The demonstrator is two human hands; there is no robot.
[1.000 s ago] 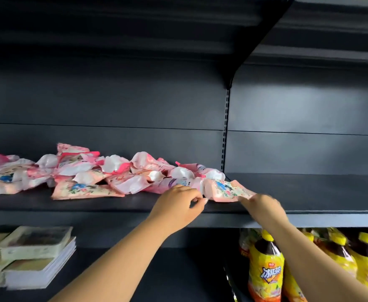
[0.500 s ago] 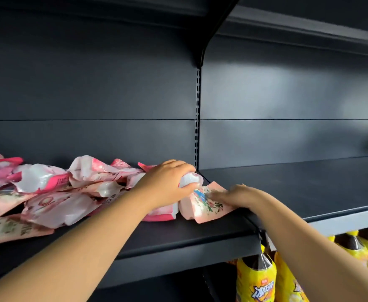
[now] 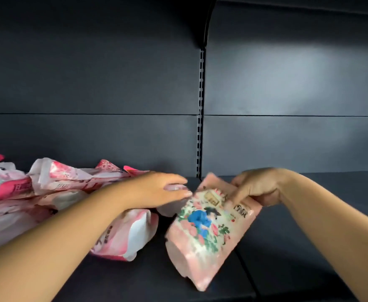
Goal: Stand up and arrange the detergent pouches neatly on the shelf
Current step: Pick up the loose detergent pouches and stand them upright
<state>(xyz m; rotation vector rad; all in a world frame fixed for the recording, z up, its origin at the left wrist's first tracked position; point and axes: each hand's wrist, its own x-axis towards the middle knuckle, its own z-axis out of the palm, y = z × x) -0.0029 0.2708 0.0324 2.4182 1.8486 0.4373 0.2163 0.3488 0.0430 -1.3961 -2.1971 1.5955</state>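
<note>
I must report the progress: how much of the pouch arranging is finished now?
Nothing looks arranged yet: no pouch stands upright. In hand: the right hand grips one floral pouch, tilted, at the seam between the two shelf boards; the left hand rests flat on the pile. Left: the heap of pink pouches lies jumbled.

Two hands (image 3: 156, 190); pouches (image 3: 207, 227) piled, count unclear.
</note>
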